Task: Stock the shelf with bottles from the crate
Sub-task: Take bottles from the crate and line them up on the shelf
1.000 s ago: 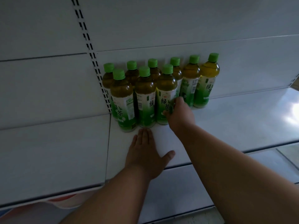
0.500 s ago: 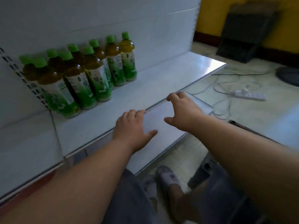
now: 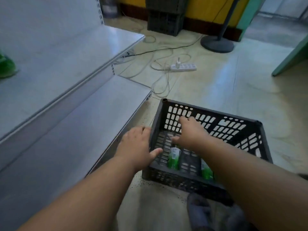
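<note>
A black slotted crate (image 3: 233, 125) sits on the floor at the lower right. Inside it lie two green-labelled bottles: one (image 3: 174, 157) near the middle and another (image 3: 205, 170) partly hidden under my right forearm. My right hand (image 3: 190, 132) hovers inside the crate above the bottles, fingers apart and empty. My left hand (image 3: 135, 144) is over the crate's left rim, fingers spread, holding nothing. The white shelf (image 3: 66, 52) runs along the left; a blurred green bottle base (image 3: 6, 65) shows at its far left edge.
A lower shelf board (image 3: 75, 122) lies beside the crate. A white power strip (image 3: 183, 67) and loose cables trail over the floor beyond. A round stand base (image 3: 216, 44) and a dark crate (image 3: 165, 15) stand by the yellow wall. A green panel (image 3: 293, 57) is at right.
The view has swung right from the stocked bottles to the floor crate. Both hands left the shelf edge and moved down to the crate, the right one reaching inside.
</note>
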`<state>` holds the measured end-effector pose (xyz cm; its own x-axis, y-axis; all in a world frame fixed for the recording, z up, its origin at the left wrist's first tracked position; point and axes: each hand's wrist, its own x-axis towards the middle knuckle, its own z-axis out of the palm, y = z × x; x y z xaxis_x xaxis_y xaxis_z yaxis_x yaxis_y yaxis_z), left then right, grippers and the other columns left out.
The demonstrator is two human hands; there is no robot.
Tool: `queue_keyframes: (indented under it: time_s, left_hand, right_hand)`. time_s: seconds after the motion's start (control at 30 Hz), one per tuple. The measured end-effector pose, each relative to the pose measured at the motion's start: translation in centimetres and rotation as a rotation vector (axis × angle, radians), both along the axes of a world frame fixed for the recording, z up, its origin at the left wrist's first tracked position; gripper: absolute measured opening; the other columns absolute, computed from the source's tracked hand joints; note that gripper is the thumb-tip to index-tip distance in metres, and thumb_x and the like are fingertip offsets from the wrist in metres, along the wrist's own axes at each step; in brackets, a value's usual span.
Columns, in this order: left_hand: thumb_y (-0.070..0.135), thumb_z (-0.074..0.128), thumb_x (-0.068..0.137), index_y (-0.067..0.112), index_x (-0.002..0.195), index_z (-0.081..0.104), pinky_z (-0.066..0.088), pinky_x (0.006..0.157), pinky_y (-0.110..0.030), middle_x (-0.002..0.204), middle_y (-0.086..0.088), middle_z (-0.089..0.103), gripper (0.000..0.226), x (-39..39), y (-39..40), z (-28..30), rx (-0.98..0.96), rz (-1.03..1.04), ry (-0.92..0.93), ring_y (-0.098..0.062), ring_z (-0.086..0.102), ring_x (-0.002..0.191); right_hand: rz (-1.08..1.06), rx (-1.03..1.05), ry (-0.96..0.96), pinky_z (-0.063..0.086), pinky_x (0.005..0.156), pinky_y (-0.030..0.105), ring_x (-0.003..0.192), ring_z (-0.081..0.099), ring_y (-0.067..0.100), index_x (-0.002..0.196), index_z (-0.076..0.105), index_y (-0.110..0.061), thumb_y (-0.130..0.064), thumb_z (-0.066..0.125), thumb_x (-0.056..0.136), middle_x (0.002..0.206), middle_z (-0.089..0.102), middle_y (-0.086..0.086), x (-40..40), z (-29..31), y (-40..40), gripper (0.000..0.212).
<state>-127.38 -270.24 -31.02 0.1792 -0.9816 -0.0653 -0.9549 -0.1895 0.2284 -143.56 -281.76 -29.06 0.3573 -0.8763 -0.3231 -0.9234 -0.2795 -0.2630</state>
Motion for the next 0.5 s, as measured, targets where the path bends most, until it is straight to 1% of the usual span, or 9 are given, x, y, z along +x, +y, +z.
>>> queue_keyframes:
  time_s: [0.07, 0.13, 0.17, 0.23, 0.27, 0.3, 0.37, 0.4, 0.5]
  left_hand:
    - [0.073, 0.047, 0.082, 0.023, 0.147, 0.027, 0.025, 0.114, -0.041, 0.148, -0.003, 0.036, 0.085, -0.8, -2.5, -2.5, 0.025, -0.054, 0.008, -0.023, 0.030, 0.137]
    - [0.074, 0.043, 0.083, 0.021, 0.151, 0.022, 0.013, 0.118, -0.041, 0.157, -0.006, 0.025, 0.089, -1.4, -4.7, -4.8, 0.071, -0.099, -0.001, -0.024, 0.019, 0.144]
    - [0.076, 0.039, 0.084, 0.020, 0.153, 0.016, 0.005, 0.118, -0.041, 0.162, -0.008, 0.016, 0.093, -1.7, -5.7, -6.0, 0.101, -0.115, -0.025, -0.025, 0.010, 0.148]
    - [0.080, 0.025, 0.083, 0.014, 0.155, -0.004, -0.006, 0.118, -0.040, 0.163, -0.012, -0.011, 0.101, -2.0, -7.0, -8.3, 0.171, -0.134, -0.094, -0.026, -0.013, 0.148]
    - [0.082, 0.019, 0.082, 0.011, 0.153, -0.014, -0.010, 0.118, -0.041, 0.160, -0.014, -0.023, 0.105, -2.1, -7.3, -9.3, 0.196, -0.146, -0.130, -0.027, -0.025, 0.145]
    - [0.083, 0.013, 0.080, 0.008, 0.150, -0.022, -0.012, 0.118, -0.042, 0.156, -0.016, -0.032, 0.108, -2.0, -7.4, -10.0, 0.201, -0.155, -0.157, -0.028, -0.033, 0.142]
    - [0.084, 0.002, 0.077, 0.004, 0.144, -0.032, -0.012, 0.118, -0.043, 0.151, -0.018, -0.040, 0.110, -1.8, -7.5, -10.7, 0.194, -0.157, -0.164, -0.028, -0.039, 0.138]
    - [0.084, -0.001, 0.075, 0.003, 0.141, -0.036, -0.012, 0.118, -0.043, 0.150, -0.019, -0.041, 0.110, -1.7, -7.5, -10.8, 0.198, -0.161, -0.166, -0.029, -0.039, 0.138]
    - [0.084, -0.005, 0.074, 0.000, 0.136, -0.040, -0.010, 0.118, -0.045, 0.149, -0.022, -0.041, 0.110, -1.7, -7.7, -10.7, 0.207, -0.179, -0.190, -0.032, -0.038, 0.138]
  right_hand:
    - [-0.093, 0.083, 0.001, 0.050, 0.094, 0.043, 0.120, 0.051, 0.030, 0.139, 0.042, -0.020, -0.049, 0.078, 0.078, 0.138, 0.046, 0.012, -0.9, -3.9, -1.6, 0.077]
    - [-0.180, 0.180, 0.005, 0.051, 0.094, 0.044, 0.117, 0.053, 0.029, 0.137, 0.044, -0.020, -0.048, 0.078, 0.079, 0.134, 0.048, 0.011, -1.6, -7.5, -3.0, 0.074]
    - [-0.217, 0.221, 0.004, 0.051, 0.095, 0.045, 0.117, 0.053, 0.029, 0.137, 0.044, -0.020, -0.048, 0.078, 0.079, 0.133, 0.049, 0.011, -1.8, -9.3, -3.7, 0.073]
    - [-0.266, 0.282, 0.007, 0.051, 0.096, 0.045, 0.119, 0.053, 0.030, 0.139, 0.044, -0.019, -0.050, 0.076, 0.080, 0.135, 0.049, 0.012, -2.1, -13.0, -5.2, 0.074]
    - [-0.290, 0.310, 0.009, 0.051, 0.093, 0.044, 0.119, 0.054, 0.030, 0.140, 0.044, -0.018, -0.051, 0.075, 0.081, 0.135, 0.050, 0.012, -2.3, -14.7, -5.8, 0.075]
    - [-0.311, 0.339, 0.009, 0.053, 0.087, 0.042, 0.114, 0.056, 0.029, 0.139, 0.045, -0.017, -0.052, 0.074, 0.081, 0.131, 0.053, 0.011, -2.4, -16.5, -6.4, 0.074]
    - [-0.368, 0.404, -0.007, 0.050, 0.069, 0.035, 0.099, 0.057, 0.025, 0.137, 0.046, -0.016, -0.050, 0.075, 0.081, 0.118, 0.056, 0.008, -2.1, -19.5, -7.0, 0.072]
    - [-0.417, 0.437, -0.027, 0.048, 0.067, 0.035, 0.098, 0.056, 0.025, 0.138, 0.044, -0.016, -0.050, 0.075, 0.080, 0.118, 0.055, 0.009, -1.8, -20.8, -7.2, 0.074]
    - [-0.506, 0.487, -0.038, 0.052, 0.080, 0.042, 0.110, 0.057, 0.031, 0.145, 0.036, -0.015, -0.054, 0.072, 0.081, 0.132, 0.053, 0.015, -0.9, -24.0, -7.7, 0.083]
